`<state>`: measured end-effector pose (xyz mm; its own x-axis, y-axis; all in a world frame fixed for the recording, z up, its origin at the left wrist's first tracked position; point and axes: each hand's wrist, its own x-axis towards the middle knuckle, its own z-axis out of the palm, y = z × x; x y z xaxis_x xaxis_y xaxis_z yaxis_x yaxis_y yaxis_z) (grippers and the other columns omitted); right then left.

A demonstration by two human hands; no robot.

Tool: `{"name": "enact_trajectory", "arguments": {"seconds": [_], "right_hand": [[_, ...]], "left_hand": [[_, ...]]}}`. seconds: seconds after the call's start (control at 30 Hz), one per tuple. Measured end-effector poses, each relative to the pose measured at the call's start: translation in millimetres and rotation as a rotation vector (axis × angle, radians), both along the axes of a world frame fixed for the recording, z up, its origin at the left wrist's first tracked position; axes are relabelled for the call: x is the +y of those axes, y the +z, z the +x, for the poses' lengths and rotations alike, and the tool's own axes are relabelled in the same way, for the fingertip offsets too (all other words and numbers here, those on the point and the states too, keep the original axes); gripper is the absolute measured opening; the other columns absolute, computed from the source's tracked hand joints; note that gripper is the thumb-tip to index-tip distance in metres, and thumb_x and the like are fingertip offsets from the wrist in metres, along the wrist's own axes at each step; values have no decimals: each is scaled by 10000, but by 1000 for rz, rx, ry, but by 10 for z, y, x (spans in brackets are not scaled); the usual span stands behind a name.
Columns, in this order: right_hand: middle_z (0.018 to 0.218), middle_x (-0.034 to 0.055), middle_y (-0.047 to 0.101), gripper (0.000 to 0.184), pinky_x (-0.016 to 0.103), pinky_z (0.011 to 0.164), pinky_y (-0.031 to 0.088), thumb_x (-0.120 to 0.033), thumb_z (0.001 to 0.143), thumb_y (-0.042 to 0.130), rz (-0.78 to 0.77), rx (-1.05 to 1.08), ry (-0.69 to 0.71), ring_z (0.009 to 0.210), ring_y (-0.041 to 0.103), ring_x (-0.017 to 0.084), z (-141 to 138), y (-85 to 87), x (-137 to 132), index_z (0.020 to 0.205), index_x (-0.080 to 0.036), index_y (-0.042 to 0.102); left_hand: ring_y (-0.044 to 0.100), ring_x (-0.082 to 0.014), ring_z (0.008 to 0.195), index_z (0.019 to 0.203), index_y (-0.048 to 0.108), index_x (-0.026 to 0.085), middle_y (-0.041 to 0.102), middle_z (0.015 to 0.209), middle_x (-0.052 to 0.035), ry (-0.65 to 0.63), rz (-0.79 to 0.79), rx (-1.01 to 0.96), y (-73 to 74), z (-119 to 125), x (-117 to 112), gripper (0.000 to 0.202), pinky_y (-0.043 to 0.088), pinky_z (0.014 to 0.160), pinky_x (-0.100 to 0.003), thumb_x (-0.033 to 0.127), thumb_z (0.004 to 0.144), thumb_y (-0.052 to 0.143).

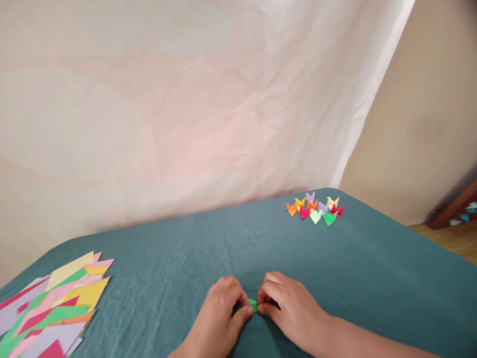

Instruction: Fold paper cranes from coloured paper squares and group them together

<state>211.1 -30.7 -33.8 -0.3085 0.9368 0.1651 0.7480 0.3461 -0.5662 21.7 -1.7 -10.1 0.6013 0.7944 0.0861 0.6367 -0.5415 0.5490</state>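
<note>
A small folded piece of green paper shows between my fingertips, low in the middle of the head view. My left hand pinches its left side between thumb and fingers. On the other side my right hand is closed with its fingertips on the paper's right edge. Most of the paper is hidden behind the fingers, so its folded shape cannot be made out. Both hands rest close to the tabletop.
The table has a dark green cloth. Loose coloured paper sheets lie in a spread pile at the left. Several small folded paper birds stand grouped near the far right corner. A pale cloth hangs behind the table.
</note>
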Motion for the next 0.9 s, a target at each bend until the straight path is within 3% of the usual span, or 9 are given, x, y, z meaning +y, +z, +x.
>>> {"name": "enact_trajectory", "arguments": {"seconds": [0.37,0.63,0.9], "right_hand": [[826,-10,608,76,244,706,373,-232,859,614,13,-127,-10,825,562,145,-23,47,14,792,-199,626],[832,11,610,81,261,682,381,-181,866,579,49,-228,-6,808,569,164,-56,19,11,790,-186,607],[792,-14,590,104,251,681,365,-207,877,583,49,-77,-46,786,543,152,-73,14,-53,775,-196,569]], "left_hand": [[503,-188,821,780,544,179,550,862,-40,-64,150,153,-31,34,-58,189,414,758,-308,179,915,412],[501,-185,816,794,537,181,540,874,-37,-74,153,159,-55,31,-75,201,417,762,-309,176,927,386],[504,-184,814,807,509,186,548,876,-25,-45,144,169,-51,38,-86,142,401,753,-307,141,897,409]]}}
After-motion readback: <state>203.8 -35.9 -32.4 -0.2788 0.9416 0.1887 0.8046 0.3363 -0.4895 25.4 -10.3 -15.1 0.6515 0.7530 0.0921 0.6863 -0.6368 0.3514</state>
